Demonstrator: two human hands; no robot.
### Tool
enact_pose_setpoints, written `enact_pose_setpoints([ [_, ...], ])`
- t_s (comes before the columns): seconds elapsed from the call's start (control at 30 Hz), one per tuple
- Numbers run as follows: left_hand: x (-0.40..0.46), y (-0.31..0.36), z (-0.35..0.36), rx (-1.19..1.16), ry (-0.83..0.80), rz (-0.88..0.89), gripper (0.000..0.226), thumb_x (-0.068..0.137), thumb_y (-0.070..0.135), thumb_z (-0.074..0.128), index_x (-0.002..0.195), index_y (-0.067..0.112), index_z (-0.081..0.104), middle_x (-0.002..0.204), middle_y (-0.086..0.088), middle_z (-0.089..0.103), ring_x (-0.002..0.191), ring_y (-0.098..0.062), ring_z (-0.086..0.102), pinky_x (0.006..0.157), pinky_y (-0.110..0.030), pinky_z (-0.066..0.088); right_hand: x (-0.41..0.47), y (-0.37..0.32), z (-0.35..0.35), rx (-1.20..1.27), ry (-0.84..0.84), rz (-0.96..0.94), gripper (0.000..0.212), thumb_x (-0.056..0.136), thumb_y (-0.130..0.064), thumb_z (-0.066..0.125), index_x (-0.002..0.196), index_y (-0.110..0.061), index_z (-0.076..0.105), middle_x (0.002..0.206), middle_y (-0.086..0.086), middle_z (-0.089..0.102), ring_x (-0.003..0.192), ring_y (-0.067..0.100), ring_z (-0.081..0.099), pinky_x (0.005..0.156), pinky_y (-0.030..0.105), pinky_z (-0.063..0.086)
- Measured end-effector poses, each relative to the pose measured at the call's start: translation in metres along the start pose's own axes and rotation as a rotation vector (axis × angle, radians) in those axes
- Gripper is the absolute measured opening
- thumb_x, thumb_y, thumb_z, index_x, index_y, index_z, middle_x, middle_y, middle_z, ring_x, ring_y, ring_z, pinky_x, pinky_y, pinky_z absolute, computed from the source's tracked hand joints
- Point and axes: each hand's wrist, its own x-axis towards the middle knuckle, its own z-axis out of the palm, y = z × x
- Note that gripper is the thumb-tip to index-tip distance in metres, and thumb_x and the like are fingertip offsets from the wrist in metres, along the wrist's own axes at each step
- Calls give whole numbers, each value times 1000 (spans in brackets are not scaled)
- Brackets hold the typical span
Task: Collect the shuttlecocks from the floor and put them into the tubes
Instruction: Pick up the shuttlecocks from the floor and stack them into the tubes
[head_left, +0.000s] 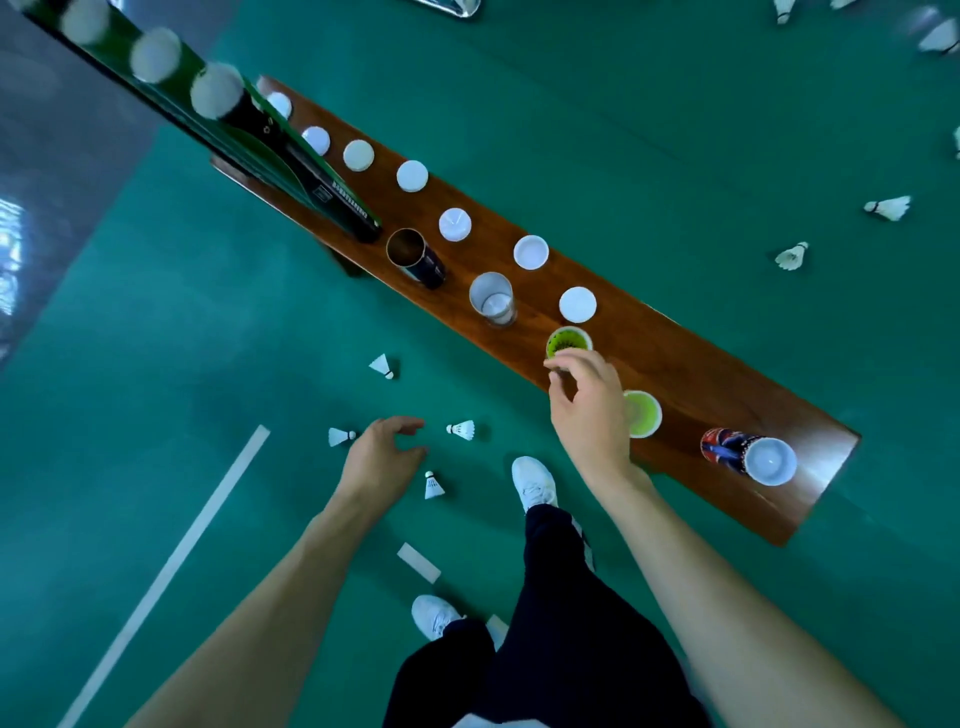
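4 shuttlecocks lie on the green floor (597, 130) close to a person's left hand (382, 452), which hangs low over the court with its fingers loosely spread and holding nothing. 1 shuttlecock (340, 436) sits just beside that hand's outer edge, another (461, 429) lies just past the fingertips, a third (432, 486) rests near the wrist side, and a fourth (383, 366) is farther off toward the desk (675, 364). More shuttlecocks, among them 2 (888, 208) (792, 256) on the far side of the desk, are scattered well apart across the court.

The right hand (589, 402) is raised over the long wooden desk, its fingers curled narrowly together just at the rim of an open green tube (569, 342); whether they pinch anything cannot be told. A second green tube (643, 414) stands just beside the wrist, and a red-and-blue tube (748, 457) stands near the desk's end. Further along stand a clear tube (492, 299) and a dark tube (415, 258), both open, with a row of white lids (577, 304) lined up along the desk's far edge. White shoes (534, 483) and dark trousers (561, 623) show below, beside a white court line (171, 571).
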Motion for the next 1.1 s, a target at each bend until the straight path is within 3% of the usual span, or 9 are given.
enact_pose_setpoints([
  [0.07, -13, 23, -16, -28, 0, 92, 33, 90, 31, 71, 120, 42, 65, 105, 19, 63, 80, -4, 65, 55, -14, 44, -14, -15, -1, 65, 19, -28, 16, 99, -16, 64, 113, -18, 72, 121, -7, 66, 111, 11, 56, 83, 3, 37],
  [0.23, -53, 58, -52, -107, 52, 369, 34, 88, 38, 75, 116, 52, 63, 116, 41, 53, 104, 15, 55, 68, -7, 43, -49, -51, -6, 152, 103, -39, 16, 100, -18, 65, 114, -19, 71, 120, -8, 67, 113, 5, 58, 86, 0, 38],
  [0.43, -94, 39, -65, -188, -17, 592, 37, 87, 37, 78, 119, 48, 64, 128, 30, 56, 107, 8, 60, 83, -22, 52, -117, -72, -17, 160, 243, -18, 15, 99, -19, 66, 113, -20, 71, 117, -10, 66, 108, 2, 60, 90, 6, 43],
  [0.53, -125, 18, -54, -131, -159, 687, 35, 86, 42, 77, 114, 58, 61, 110, 21, 67, 72, 5, 62, 56, -24, 50, -189, -74, -15, 151, 405, 84, 15, 100, -22, 64, 113, -22, 72, 112, -11, 72, 101, 2, 65, 87, 18, 52],
  [0.6, -145, 7, -42, -74, -258, 779, 32, 87, 41, 77, 112, 56, 62, 103, 21, 71, 67, 3, 63, 47, -19, 45, -236, -81, -3, 248, 557, 197, 16, 99, -21, 63, 112, -22, 73, 107, -11, 76, 95, 6, 69, 87, 28, 55],
  [0.7, -200, -15, -12, -4, -479, 1032, 35, 87, 21, 79, 109, 45, 65, 113, 22, 69, 84, 6, 66, 67, -9, 49, -336, -92, 26, 348, 798, 410, 22, 98, -20, 61, 118, -23, 70, 99, -3, 77, 89, 17, 72, 87, 42, 57],
  [0.8, -251, -43, 8, 88, -644, 1195, 33, 87, 16, 78, 113, 34, 69, 115, 19, 70, 86, 1, 68, 82, -14, 51, -428, -106, 55, 319, 823, 506, 28, 98, -27, 57, 125, -33, 62, 94, 0, 76, 83, 23, 71, 83, 45, 57],
  [1.0, -360, -105, 60, 191, -895, 1326, 25, 90, 9, 75, 109, 25, 72, 113, 9, 71, 77, 5, 62, 73, -7, 46, -583, -125, 102, 381, 1032, 731, 26, 98, -29, 58, 123, -33, 63, 83, -3, 74, 68, 22, 66, 75, 45, 56],
  [1.1, -410, -134, 86, 223, -1011, 1386, 30, 89, 4, 74, 107, 27, 70, 111, 3, 70, 81, -2, 65, 74, -9, 47, -640, -122, 122, 392, 1142, 831, 24, 96, -32, 57, 119, -34, 64, 79, -7, 73, 61, 10, 64, 70, 39, 56],
])
